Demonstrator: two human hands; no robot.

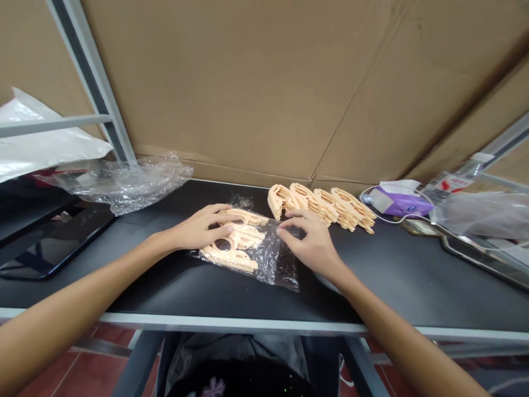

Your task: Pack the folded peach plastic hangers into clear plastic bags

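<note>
Peach plastic loops lie in a clear plastic bag. The open left hand holds them still; the right hand touches the bag, pinch unclear.

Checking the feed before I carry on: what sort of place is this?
Probably a packing workstation: a black-topped bench with a metal frame, a row of stacked peach-coloured moulded parts, and a clear plastic bag under the left hand, all set against large cardboard sheets.
</note>
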